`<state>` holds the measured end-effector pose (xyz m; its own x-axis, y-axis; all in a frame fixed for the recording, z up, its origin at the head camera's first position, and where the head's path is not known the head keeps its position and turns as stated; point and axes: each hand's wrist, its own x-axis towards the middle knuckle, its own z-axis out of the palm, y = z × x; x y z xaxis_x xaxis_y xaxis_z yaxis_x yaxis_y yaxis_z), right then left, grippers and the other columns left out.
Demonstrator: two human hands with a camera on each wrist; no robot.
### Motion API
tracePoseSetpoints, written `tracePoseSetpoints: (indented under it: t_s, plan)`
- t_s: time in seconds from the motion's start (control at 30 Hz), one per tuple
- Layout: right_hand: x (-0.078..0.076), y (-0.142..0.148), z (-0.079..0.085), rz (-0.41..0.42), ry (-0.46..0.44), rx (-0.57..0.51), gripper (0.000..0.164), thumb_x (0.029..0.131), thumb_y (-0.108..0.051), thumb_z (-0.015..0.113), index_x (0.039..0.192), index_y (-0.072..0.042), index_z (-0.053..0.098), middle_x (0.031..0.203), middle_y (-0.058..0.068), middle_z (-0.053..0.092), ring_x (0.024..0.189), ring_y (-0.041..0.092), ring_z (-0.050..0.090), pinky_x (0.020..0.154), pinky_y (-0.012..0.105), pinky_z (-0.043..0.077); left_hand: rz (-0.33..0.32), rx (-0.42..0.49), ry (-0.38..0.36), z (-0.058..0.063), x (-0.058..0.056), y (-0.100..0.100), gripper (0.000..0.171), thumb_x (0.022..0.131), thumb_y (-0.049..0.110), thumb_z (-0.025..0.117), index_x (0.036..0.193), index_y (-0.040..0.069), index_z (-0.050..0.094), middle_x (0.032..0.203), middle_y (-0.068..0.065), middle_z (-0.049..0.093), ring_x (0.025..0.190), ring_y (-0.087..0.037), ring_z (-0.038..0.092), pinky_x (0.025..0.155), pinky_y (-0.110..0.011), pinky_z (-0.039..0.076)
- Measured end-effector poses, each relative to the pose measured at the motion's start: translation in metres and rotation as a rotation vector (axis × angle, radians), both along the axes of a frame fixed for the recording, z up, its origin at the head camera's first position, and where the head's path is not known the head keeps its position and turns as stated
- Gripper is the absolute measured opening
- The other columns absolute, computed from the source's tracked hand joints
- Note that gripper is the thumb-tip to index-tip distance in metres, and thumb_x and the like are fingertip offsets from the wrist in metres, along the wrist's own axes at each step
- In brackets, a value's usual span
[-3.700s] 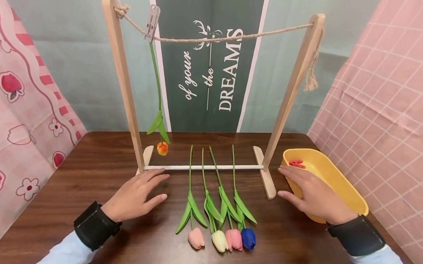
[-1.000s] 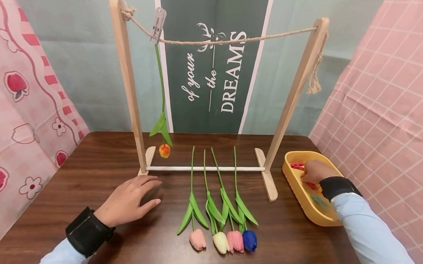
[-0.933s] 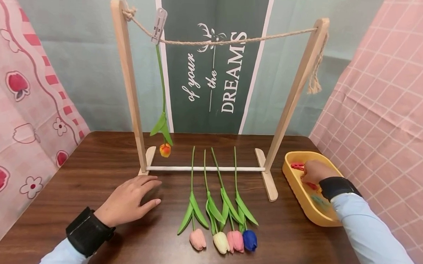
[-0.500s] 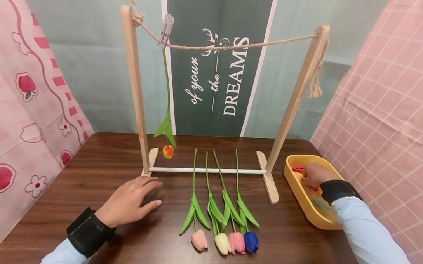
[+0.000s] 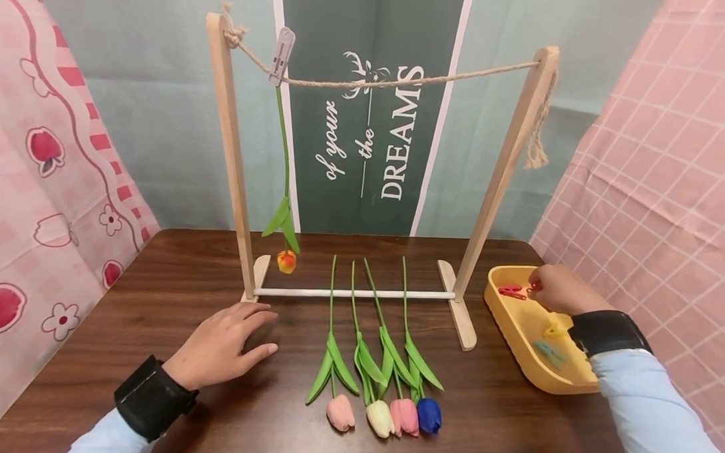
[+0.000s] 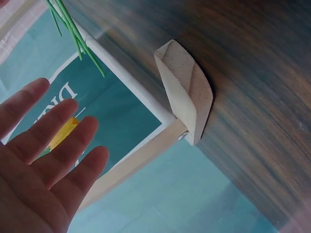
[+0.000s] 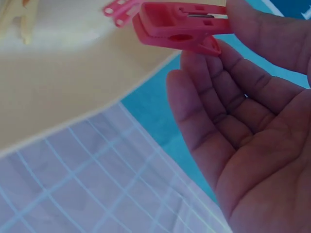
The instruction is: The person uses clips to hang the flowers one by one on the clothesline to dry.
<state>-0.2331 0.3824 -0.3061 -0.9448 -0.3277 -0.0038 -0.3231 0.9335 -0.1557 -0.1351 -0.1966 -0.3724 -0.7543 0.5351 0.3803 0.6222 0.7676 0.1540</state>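
My right hand (image 5: pixel 569 287) pinches a red clothespin (image 7: pixel 163 29) between thumb and fingers, over the far end of the yellow bin (image 5: pixel 516 352). Below it in the bin lie another red clothespin (image 5: pixel 512 292), a yellow clothespin (image 5: pixel 555 326) and a teal clothespin (image 5: pixel 550 353). My left hand (image 5: pixel 223 345) is beside the rack's left foot, fingers spread and holding nothing. On the table lie a peach tulip (image 5: pixel 341 412), a cream tulip (image 5: pixel 380 418), a pink tulip (image 5: pixel 405 416) and a blue tulip (image 5: pixel 430 415), stems pointing away from me.
A wooden rack (image 5: pixel 500 181) with a rope (image 5: pixel 403 83) strung across stands behind the tulips. Near its left post, a grey clothespin (image 5: pixel 281 57) holds an orange tulip (image 5: pixel 286 262) upside down. The tulip stems cross the white bottom bar (image 5: pixel 300 292).
My right hand went from beside the bin into it, then rose slightly and shifted right with a red clothespin. The left hand moved slightly left early on, then stayed put.
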Motion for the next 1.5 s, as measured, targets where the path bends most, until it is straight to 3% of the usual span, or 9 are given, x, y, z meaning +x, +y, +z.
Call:
tracePoseSetpoints:
  t_s: [0.17,0.4,0.53,0.7,1.0,1.2,1.5]
  plan:
    - [0.01,-0.006,0.014,-0.028,0.062,0.009,0.014,0.078,-0.002,0.072,0.086,0.006,0.065,0.069,0.004,0.058,0.063,0.024,0.053,0.06,0.043,0.049,0.002,-0.005,-0.015,0.001,0.001,0.001,0.048,0.088,0.041,0.07,0.124,0.009,0.064,0.124,-0.01,0.059,0.117,-0.031,0.055,0.094,-0.051,0.046]
    - [0.028,-0.024,0.033,-0.03,0.183,-0.022,0.012,0.082,-0.003,0.072,0.088,0.004,0.064,0.069,0.005,0.057,0.063,0.026,0.054,0.058,0.044,0.046,-0.019,-0.003,-0.005,0.003,-0.001,0.008,0.048,0.088,0.041,0.07,0.123,0.008,0.064,0.123,-0.01,0.06,0.115,-0.028,0.057,0.093,-0.051,0.048]
    - [0.04,-0.04,0.041,-0.029,0.239,-0.058,0.025,0.083,-0.004,0.071,0.102,0.009,0.064,0.081,0.015,0.065,0.075,0.034,0.061,0.069,0.053,0.05,-0.031,-0.004,-0.013,0.004,-0.002,0.013,0.049,0.09,0.042,0.068,0.124,0.008,0.063,0.123,-0.009,0.06,0.112,-0.026,0.058,0.09,-0.049,0.05]
    - [0.05,-0.059,0.046,-0.015,0.309,-0.122,0.028,0.083,-0.004,0.073,0.105,0.011,0.063,0.092,0.024,0.066,0.084,0.04,0.062,0.075,0.057,0.051,-0.053,0.0,-0.021,0.004,-0.004,0.02,0.049,0.089,0.042,0.068,0.124,0.008,0.063,0.122,-0.008,0.06,0.112,-0.024,0.059,0.088,-0.045,0.051]
    - [0.06,-0.088,0.043,0.073,0.486,-0.22,0.028,0.078,0.0,0.077,0.101,0.008,0.063,0.088,0.019,0.065,0.073,0.033,0.063,0.063,0.051,0.052,-0.061,0.031,-0.032,0.007,-0.01,0.033,0.048,0.09,0.041,0.068,0.124,0.008,0.063,0.123,-0.009,0.06,0.113,-0.025,0.059,0.089,-0.045,0.051]
    - [0.064,-0.106,0.033,0.121,0.513,-0.271,0.029,0.076,0.001,0.079,0.1,0.007,0.064,0.089,0.015,0.064,0.079,0.033,0.063,0.068,0.049,0.054,-0.061,0.06,-0.086,0.008,-0.014,0.043,0.046,0.09,0.038,0.068,0.123,0.007,0.063,0.122,-0.009,0.061,0.112,-0.023,0.06,0.09,-0.043,0.051]
    - [0.067,-0.121,0.02,0.177,0.554,-0.317,0.029,0.075,0.0,0.081,0.099,0.004,0.064,0.086,0.011,0.062,0.073,0.025,0.059,0.064,0.041,0.053,-0.04,0.185,-0.214,0.008,-0.027,0.06,0.037,0.088,0.025,0.071,0.116,0.003,0.065,0.113,-0.011,0.066,0.106,-0.025,0.063,0.087,-0.043,0.052]
